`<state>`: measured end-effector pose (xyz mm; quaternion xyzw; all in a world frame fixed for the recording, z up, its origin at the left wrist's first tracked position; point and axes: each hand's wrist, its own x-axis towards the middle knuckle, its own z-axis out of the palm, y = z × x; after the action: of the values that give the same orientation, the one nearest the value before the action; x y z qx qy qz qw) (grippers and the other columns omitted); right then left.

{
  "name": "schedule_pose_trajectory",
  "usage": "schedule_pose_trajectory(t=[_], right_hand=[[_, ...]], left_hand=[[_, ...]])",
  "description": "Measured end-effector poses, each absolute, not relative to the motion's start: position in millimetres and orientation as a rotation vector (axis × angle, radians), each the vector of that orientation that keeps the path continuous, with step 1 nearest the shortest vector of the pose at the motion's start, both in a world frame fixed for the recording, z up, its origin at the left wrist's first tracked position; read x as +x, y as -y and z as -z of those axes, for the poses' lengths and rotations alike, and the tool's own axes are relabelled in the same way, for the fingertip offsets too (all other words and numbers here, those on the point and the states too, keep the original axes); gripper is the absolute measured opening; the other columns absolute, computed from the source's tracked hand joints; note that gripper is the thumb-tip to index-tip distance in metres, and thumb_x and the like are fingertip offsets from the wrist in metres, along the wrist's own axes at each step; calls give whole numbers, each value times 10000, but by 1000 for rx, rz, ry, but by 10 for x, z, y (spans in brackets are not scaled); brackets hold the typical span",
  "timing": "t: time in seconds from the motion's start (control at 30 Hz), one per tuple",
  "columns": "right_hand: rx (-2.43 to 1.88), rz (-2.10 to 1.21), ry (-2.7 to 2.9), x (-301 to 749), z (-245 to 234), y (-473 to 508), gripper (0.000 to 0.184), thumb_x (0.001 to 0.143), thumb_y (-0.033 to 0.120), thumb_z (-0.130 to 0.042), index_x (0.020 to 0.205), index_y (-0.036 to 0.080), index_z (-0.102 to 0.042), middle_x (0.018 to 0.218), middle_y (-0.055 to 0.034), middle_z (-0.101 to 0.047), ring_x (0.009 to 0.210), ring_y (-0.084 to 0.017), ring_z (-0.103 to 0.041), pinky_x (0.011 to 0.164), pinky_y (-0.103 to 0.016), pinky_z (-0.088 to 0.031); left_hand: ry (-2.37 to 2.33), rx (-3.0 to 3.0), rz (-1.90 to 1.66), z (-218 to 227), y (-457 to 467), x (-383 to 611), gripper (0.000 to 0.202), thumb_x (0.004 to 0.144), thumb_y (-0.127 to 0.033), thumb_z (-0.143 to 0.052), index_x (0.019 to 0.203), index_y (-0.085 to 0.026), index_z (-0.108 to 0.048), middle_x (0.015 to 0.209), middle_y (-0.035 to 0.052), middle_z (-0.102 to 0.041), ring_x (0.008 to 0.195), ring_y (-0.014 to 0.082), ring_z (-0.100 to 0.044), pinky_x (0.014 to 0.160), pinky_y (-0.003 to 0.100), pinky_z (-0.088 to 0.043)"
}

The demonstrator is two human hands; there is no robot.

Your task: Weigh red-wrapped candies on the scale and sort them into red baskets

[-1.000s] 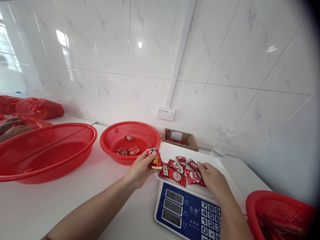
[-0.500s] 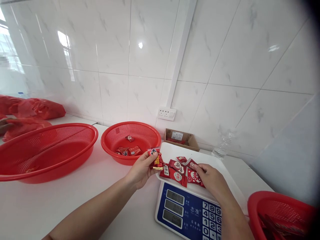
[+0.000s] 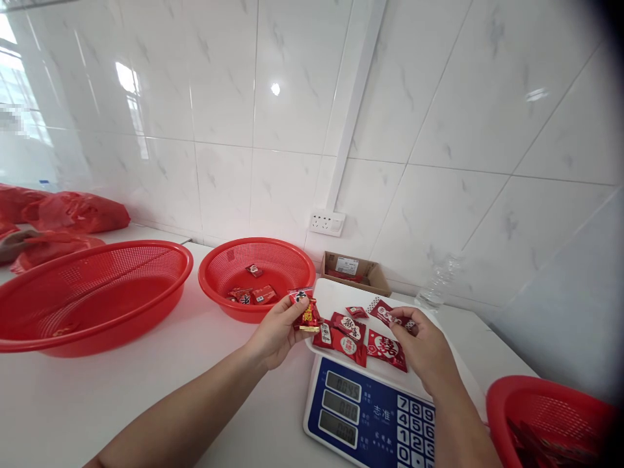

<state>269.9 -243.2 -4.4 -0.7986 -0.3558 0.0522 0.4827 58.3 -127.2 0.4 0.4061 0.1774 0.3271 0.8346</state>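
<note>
My left hand [image 3: 277,331] is closed around red and gold wrapped candies [image 3: 308,314], beside the left edge of the scale's white tray [image 3: 458,354]. Over the tray's right half, the thumb and fingers of my right hand [image 3: 422,344] pinch a dark red candy packet [image 3: 383,312] with a dotted end. Below it lies a larger red packet [image 3: 386,349] with white characters. Several other red packets [image 3: 348,326] lie together at the tray's left, and a small red candy [image 3: 356,312] sits behind them. The blue scale panel [image 3: 365,416] faces me, partly covered by my right forearm.
A red basket [image 3: 256,244] with several packets stands behind my left hand. Another red basket [image 3: 160,305] is at left, a third [image 3: 507,403] at lower right. A cardboard box [image 3: 375,276] and clear plastic [image 3: 441,286] sit behind. At far left, another person's hand [image 3: 17,244] touches a red bag [image 3: 63,250].
My right hand has lifted the dotted packet and shifted slightly right, uncovering more of the packet below. The other person's hand has moved further into view. My left hand is almost unmoved.
</note>
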Motion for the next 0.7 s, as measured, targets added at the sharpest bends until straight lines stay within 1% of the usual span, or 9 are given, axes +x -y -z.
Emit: schedule_pose_trajectory(t=[0.27, 0.5, 0.7], right_hand=[[-1900, -264, 814, 2657, 9, 2437, 303, 664, 338, -515, 937, 220, -573, 602, 26, -584, 524, -172, -540, 488, -274, -417], [-1886, -208, 864, 2656, 23, 2446, 289, 666, 334, -519, 917, 206, -586, 575, 29, -553, 506, -158, -513, 478, -260, -401], [-1914, -217, 869, 2639, 5, 2447, 274, 672, 326, -506, 911, 222, -590, 567, 41, -540, 500, -147, -487, 466, -248, -391]], left_hand=[[-384, 861, -697, -6, 1271, 586, 197, 816, -276, -609, 964, -151, -575, 956, 64, -644, 815, 137, -641, 712, 255, -554], [-376, 867, -698, 11, 1272, 586, 219, 798, -292, -630, 962, -156, -577, 966, 64, -645, 818, 141, -643, 714, 259, -554], [-384, 864, -692, 0, 1274, 583, 211, 807, -288, -620, 966, -159, -571, 983, 67, -645, 824, 143, -642, 714, 258, -551]])
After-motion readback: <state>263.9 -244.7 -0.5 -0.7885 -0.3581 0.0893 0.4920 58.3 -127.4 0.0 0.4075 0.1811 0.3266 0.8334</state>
